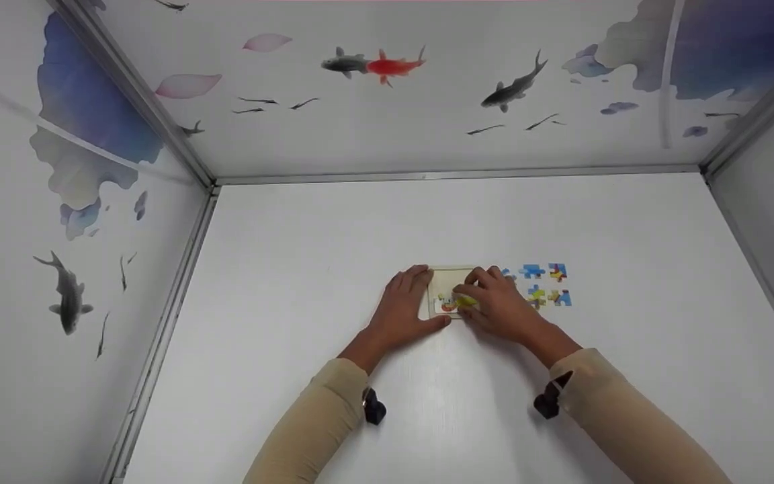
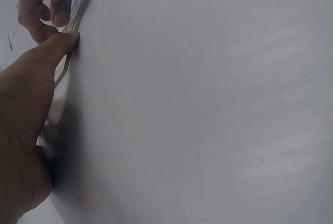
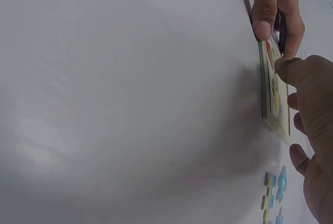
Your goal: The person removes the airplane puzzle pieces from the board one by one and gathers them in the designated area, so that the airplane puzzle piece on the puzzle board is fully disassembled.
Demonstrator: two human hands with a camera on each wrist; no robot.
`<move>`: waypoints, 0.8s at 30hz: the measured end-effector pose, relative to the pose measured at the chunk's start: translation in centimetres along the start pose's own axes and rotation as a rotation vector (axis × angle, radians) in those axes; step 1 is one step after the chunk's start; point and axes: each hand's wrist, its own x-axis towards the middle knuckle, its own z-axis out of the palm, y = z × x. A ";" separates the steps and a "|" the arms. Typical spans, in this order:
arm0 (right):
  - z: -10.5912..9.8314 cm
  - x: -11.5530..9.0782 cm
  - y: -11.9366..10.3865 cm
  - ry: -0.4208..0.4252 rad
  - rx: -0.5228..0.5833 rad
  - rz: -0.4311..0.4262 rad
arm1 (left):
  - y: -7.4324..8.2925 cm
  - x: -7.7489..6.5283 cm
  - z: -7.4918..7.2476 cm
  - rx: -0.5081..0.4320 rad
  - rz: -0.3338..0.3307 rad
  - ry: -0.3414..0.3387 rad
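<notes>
A small, shallow wooden puzzle tray (image 1: 451,275) lies on the white table. My left hand (image 1: 406,306) holds it at the left side, fingers along the left edge and thumb against the near edge. Over the tray's right half, my right hand (image 1: 498,306) has its fingers curled and pinches a yellow-green puzzle piece (image 1: 465,301), low against the board. Part of this piece is hidden by the fingers. Beside it, in the tray's near left part, sits a printed section with a red and yellow picture (image 1: 446,304). The tray's far part shows bare pale wood.
Right of the tray lie several loose jigsaw pieces, among them a blue one (image 1: 531,271), a blue and red one (image 1: 558,271) and a yellow-green one (image 1: 536,296). My right hand partly covers another. White panels with painted fish (image 1: 514,87) enclose the table (image 1: 293,269).
</notes>
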 end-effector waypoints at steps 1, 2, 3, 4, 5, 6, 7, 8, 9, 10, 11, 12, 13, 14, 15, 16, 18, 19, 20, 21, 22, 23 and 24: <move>0.1 0.1 -0.1 -0.001 -0.002 -0.010 | 0.0 0.0 0.0 0.000 0.002 0.003; 0.2 0.3 -0.2 -0.002 0.002 -0.019 | 0.0 0.0 0.0 0.000 0.004 0.004; 0.3 0.4 -0.3 -0.002 0.001 -0.027 | 0.0 0.0 0.0 0.001 0.005 0.004; 0.3 0.6 -0.3 -0.004 0.007 -0.033 | 0.0 0.0 0.0 0.000 0.006 0.002; 0.4 0.7 -0.4 -0.006 0.011 -0.038 | 0.0 0.0 0.0 0.001 0.007 0.002; 0.4 0.9 -0.5 -0.006 0.016 -0.040 | 0.0 0.0 -0.1 0.000 0.007 0.002; 0.4 1.0 -0.5 -0.008 0.022 -0.040 | 0.0 -0.1 -0.1 0.001 0.007 0.001; 0.4 1.1 -0.6 -0.009 0.028 -0.039 | 0.0 -0.1 -0.1 0.004 0.007 0.000; 0.5 1.2 -0.6 -0.008 0.026 -0.041 | 0.0 -0.1 -0.1 0.007 0.008 0.000; 0.5 1.3 -0.7 -0.011 0.028 -0.043 | 0.0 -0.1 -0.2 0.009 0.007 0.000; 0.5 1.4 -0.8 -0.013 0.026 -0.047 | 0.0 -0.1 -0.2 0.011 0.007 -0.001; 0.5 1.5 -0.8 -0.017 0.027 -0.051 | 0.0 -0.1 -0.2 0.011 0.005 -0.003; 0.5 1.5 -0.9 -0.022 0.025 -0.055 | 0.1 -0.1 -0.2 0.011 0.005 -0.004; 0.6 1.6 -0.9 -0.025 0.023 -0.056 | 0.1 -0.1 -0.3 0.008 0.004 -0.006; 0.6 1.6 -0.9 -0.029 0.022 -0.057 | 0.1 -0.1 -0.3 0.006 0.004 -0.006; 0.6 1.6 -1.0 -0.035 0.029 -0.057 | 0.1 -0.1 -0.3 0.002 0.003 -0.005; 0.7 1.7 -1.0 -0.041 0.033 -0.052 | 0.2 -0.1 -0.3 -0.002 0.000 -0.006; 0.7 1.7 -1.0 -0.043 0.035 -0.049 | 0.2 -0.2 -0.4 -0.003 -0.001 -0.007; 0.8 1.8 -1.0 -0.047 0.036 -0.044 | 0.2 -0.2 -0.3 -0.001 -0.004 -0.010; 0.8 1.9 -1.0 -0.053 0.040 -0.041 | 0.2 -0.2 -0.4 0.001 -0.008 -0.014; 0.9 2.0 -1.0 -0.057 0.042 -0.038 | 0.3 -0.2 -0.4 0.002 -0.013 -0.018; 0.9 2.1 -0.9 -0.061 0.043 -0.034 | 0.3 -0.2 -0.4 0.004 -0.017 -0.023; 1.0 2.2 -0.9 -0.064 0.048 -0.032 | 0.3 -0.2 -0.5 0.006 -0.020 -0.026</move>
